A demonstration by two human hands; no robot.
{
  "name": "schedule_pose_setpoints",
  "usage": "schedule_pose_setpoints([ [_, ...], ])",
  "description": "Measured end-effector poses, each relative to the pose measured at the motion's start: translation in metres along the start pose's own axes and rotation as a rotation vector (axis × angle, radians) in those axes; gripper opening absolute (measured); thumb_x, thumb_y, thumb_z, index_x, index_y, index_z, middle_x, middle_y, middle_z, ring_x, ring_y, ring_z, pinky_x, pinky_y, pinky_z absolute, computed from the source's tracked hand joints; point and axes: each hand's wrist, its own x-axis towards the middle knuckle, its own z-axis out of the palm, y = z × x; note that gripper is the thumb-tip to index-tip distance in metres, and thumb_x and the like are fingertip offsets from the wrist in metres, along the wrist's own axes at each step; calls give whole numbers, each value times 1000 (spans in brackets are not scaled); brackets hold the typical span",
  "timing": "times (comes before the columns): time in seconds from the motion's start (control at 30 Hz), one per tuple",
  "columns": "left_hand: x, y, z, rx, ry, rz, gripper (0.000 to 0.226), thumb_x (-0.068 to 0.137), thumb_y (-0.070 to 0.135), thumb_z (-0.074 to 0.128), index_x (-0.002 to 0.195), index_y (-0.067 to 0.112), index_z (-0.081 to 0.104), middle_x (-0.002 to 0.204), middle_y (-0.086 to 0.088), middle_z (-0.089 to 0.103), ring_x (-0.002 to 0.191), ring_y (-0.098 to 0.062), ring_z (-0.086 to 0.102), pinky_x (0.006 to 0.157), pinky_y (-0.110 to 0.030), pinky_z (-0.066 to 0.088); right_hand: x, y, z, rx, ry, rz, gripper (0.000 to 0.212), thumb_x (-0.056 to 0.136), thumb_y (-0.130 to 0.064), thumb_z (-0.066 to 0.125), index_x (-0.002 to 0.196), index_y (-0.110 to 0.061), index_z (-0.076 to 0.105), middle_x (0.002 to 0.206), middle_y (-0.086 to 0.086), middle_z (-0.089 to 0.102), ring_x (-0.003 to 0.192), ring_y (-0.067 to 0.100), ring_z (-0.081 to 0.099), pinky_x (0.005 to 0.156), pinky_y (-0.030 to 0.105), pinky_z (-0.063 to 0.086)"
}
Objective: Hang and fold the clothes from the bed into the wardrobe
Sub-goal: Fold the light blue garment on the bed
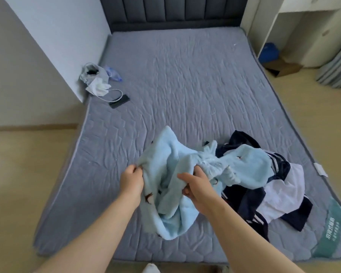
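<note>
- Pale-blue fleece garment (pixel 171 186) is bunched at the near edge of the mattress (pixel 185 79).
- Left hand (pixel 131 179) pinches its left edge.
- Right hand (pixel 197 186) grips its middle folds.
- Navy-and-white clothes (pixel 280 194) lie right, touching the fleece.

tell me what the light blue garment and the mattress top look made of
Light blue garment: looks like soft fleece or plush, matte and fuzzy, in thick folds. Mattress top: seems quilted fabric, matte grey, with stitched puckered panels.
</note>
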Motion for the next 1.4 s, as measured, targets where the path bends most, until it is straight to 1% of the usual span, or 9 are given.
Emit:
schedule_pose_setpoints([
  [0.17,9,18,-75,68,-22,115,33,90,-1,42,109,24,53,108,6,54,99,-19,54,90,-36,47,-6,5,90,7,-93,6,15,79,-5,62,84,-10,49,61,4,56,46,15,47,50,26,45],
  [0.43,-10,15,-92,63,-610,172,30,86,9,61,103,31,49,107,8,59,101,-10,58,92,-28,46,-19,-17,125,-98,-133,48,12,93,-10,45,90,-3,54,69,14,60,64,20,58,62,26,47],
  [0.6,-11,5,-81,431,-257,265,17,84,13,56,100,20,59,96,0,67,94,-19,63,79,-27,46,-27,-10,117,-321,-141,51,23,89,-7,50,66,-10,51,58,7,42,53,14,43,57,26,40],
  [0.77,-7,13,-83,84,-212,77,17,88,5,51,90,19,61,77,-1,65,75,-19,60,66,-28,47,-21,-6,82,-447,-71,-36,28,87,-4,51,106,-20,63,70,1,53,55,9,50,56,19,45],
  [0.9,-5,35,-96,-339,-281,-135,26,92,-5,40,85,7,62,49,-6,51,50,-17,44,49,-25,40,-9,12,64,-788,54,-184,42,80,-11,60,118,-29,54,117,-2,47,98,16,54,78,26,51],
  [1.03,-7,53,-113,-658,-399,-265,24,96,2,37,95,2,61,69,-16,67,61,-25,66,55,-30,55,-5,20,63,-1140,60,-279,64,71,-21,64,128,-42,43,125,-15,35,113,13,35,98,31,38],
  [1.17,-11,56,-117,-715,-440,-241,25,96,1,38,98,7,62,72,-16,70,62,-24,69,52,-30,57,-4,18,76,-1330,63,-370,39,78,-36,61,116,-38,54,117,-10,43,102,15,34,88,26,32],
  [1.3,-14,48,-113,-424,-260,-80,39,93,-3,42,116,25,54,75,-7,61,61,-17,57,53,-27,46,-14,14,98,-956,33,-499,12,83,-20,60,71,-17,58,86,-7,53,87,15,46,71,19,36],
  [1.4,-15,38,-117,38,-275,199,64,89,3,50,136,43,31,125,6,45,110,-14,48,88,-29,42,-24,3,107,-641,-8,-473,14,87,-12,55,74,-17,57,66,3,58,63,8,50,55,13,40],
])
